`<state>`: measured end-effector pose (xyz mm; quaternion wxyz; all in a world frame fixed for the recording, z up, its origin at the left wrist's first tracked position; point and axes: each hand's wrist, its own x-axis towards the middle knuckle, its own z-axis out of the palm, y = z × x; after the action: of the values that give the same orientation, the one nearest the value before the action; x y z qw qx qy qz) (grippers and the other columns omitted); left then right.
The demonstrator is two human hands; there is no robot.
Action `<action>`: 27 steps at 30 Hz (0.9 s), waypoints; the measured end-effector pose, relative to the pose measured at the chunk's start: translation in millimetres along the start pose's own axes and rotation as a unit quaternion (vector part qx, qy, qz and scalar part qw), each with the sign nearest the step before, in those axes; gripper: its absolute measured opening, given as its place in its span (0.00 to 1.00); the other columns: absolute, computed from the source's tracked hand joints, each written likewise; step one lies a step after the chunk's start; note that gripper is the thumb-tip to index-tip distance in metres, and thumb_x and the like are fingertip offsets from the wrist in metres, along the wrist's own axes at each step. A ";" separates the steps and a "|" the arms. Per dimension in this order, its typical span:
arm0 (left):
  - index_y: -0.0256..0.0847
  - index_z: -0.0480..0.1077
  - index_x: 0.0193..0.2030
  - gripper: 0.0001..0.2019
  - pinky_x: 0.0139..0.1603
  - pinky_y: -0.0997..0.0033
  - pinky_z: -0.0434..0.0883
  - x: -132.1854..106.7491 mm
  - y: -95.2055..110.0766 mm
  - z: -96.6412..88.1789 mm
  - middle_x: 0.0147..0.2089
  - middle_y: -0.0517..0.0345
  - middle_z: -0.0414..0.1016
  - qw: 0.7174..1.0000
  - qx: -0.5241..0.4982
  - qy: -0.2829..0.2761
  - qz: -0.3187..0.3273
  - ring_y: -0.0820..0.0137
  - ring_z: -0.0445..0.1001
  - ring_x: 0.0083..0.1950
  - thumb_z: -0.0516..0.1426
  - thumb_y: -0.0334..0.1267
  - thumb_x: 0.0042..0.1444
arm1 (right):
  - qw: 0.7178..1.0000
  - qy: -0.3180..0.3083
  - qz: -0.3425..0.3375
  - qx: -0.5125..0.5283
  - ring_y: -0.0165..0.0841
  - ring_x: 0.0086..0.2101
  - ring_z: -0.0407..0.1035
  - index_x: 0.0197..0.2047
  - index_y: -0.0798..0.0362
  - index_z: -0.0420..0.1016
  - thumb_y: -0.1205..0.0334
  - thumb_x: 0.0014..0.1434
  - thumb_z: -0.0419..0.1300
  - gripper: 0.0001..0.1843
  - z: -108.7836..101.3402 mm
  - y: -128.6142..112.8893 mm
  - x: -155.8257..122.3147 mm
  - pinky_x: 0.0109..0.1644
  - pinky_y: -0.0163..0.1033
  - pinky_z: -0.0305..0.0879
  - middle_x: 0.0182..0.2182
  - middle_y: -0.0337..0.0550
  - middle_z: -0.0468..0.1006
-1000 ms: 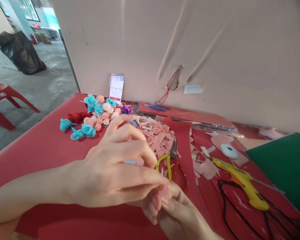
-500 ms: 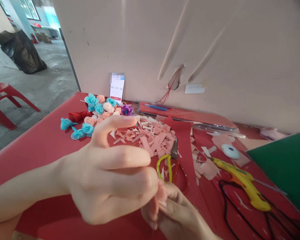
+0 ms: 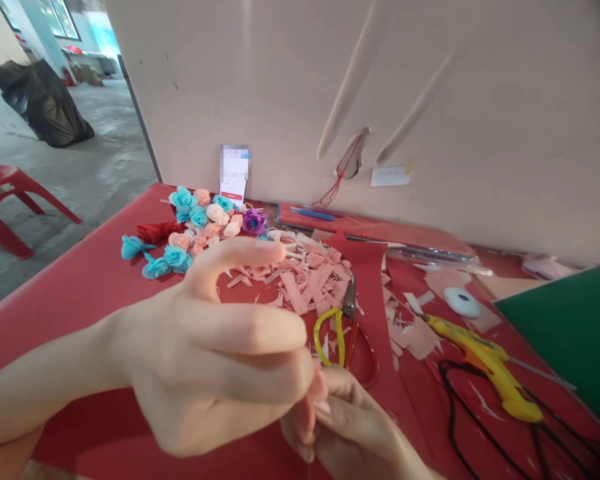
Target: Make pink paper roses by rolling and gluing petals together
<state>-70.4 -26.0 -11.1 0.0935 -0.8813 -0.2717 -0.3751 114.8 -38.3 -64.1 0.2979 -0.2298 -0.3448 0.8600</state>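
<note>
Large in the foreground, my left hand (image 3: 230, 360) reaches in from the left with curled fingers, its index finger raised and bent. Its other fingertips close around a small pink paper flower (image 3: 307, 420), mostly hidden behind them. From the lower right, my right hand (image 3: 355, 417) pinches the same flower between thumb and fingers. Just beyond the hands lie scissors (image 3: 337, 333) with one yellow and one red handle. A heap of pink paper scraps (image 3: 310, 270) spreads behind them.
Finished paper flowers (image 3: 183, 200) in blue, peach, red and purple cluster at the back left, near a propped phone (image 3: 233, 177). On the right lie a yellow glue gun (image 3: 485, 363) with a black cord, a white round device (image 3: 461, 302) and a green board (image 3: 563, 333).
Both hands keep hold of the pink flower. My left hand has shifted slightly, its raised index fingertip a little lower and further right. The things on the table have not moved.
</note>
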 end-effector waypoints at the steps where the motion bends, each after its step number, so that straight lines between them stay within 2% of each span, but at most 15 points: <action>1: 0.51 0.70 0.29 0.13 0.65 0.71 0.52 0.3 -2.2 0.1 0.25 0.73 0.69 0.999 0.001 -0.009 0.053 0.81 0.65 0.24 0.47 0.32 0.52 | 1.000 -0.001 0.004 0.003 0.25 0.20 0.55 0.20 0.54 0.76 0.55 0.50 0.62 0.13 0.2 -0.6 0.5 0.27 0.32 0.49 0.16 0.36 0.64; 4: 0.46 0.69 0.29 0.13 0.68 0.74 0.39 2.2 -8.9 1.0 0.31 0.71 0.71 0.996 0.038 -0.011 0.075 0.82 0.66 0.28 0.47 0.29 0.53 | 1.000 0.007 0.009 0.016 0.24 0.20 0.54 0.21 0.55 0.76 0.56 0.51 0.62 0.13 1.3 -2.3 2.1 0.25 0.31 0.48 0.16 0.36 0.62; 7: 0.45 0.67 0.23 0.14 0.68 0.74 0.34 4.8 -12.0 2.0 0.31 0.74 0.71 0.993 0.033 -0.012 0.114 0.84 0.66 0.32 0.47 0.27 0.53 | 1.000 0.012 -0.003 0.021 0.24 0.20 0.53 0.21 0.55 0.76 0.57 0.51 0.62 0.13 3.1 -3.4 3.5 0.24 0.30 0.47 0.17 0.35 0.62; 11: 0.44 0.65 0.19 0.15 0.69 0.66 0.41 7.4 -11.3 2.7 0.26 0.76 0.70 0.992 0.025 -0.034 0.115 0.83 0.66 0.33 0.48 0.24 0.53 | 1.000 0.025 -0.002 0.005 0.24 0.20 0.54 0.22 0.55 0.76 0.57 0.52 0.62 0.13 4.2 -3.2 4.3 0.25 0.30 0.48 0.18 0.36 0.63; 13: 0.44 0.65 0.19 0.15 0.69 0.66 0.43 7.9 -10.3 2.9 0.26 0.75 0.69 0.993 0.029 -0.031 0.111 0.82 0.66 0.33 0.49 0.25 0.53 | 0.999 0.034 -0.003 -0.001 0.24 0.20 0.54 0.21 0.55 0.77 0.56 0.51 0.62 0.13 3.5 -2.4 4.0 0.25 0.30 0.50 0.17 0.36 0.63; 19: 0.43 0.66 0.19 0.15 0.68 0.70 0.42 7.5 -6.0 4.8 0.28 0.73 0.71 0.994 0.055 0.022 0.097 0.79 0.64 0.33 0.49 0.26 0.53 | 0.999 0.039 -0.026 -0.026 0.24 0.20 0.54 0.20 0.52 0.77 0.55 0.49 0.64 0.12 -0.9 0.9 5.8 0.25 0.30 0.52 0.17 0.35 0.63; 27: 0.44 0.68 0.20 0.11 0.67 0.63 0.46 4.5 0.9 8.2 0.28 0.71 0.71 0.993 0.081 0.035 0.081 0.77 0.65 0.36 0.55 0.30 0.51 | 0.992 0.028 -0.094 -0.074 0.24 0.22 0.57 0.25 0.46 0.80 0.57 0.52 0.62 0.07 -4.7 1.4 7.0 0.27 0.31 0.54 0.20 0.36 0.66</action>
<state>-62.4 -21.9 -13.6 0.2039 -0.8766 -0.2251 -0.3734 112.0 -32.3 -69.6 0.3691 -0.2413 -0.4193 0.7936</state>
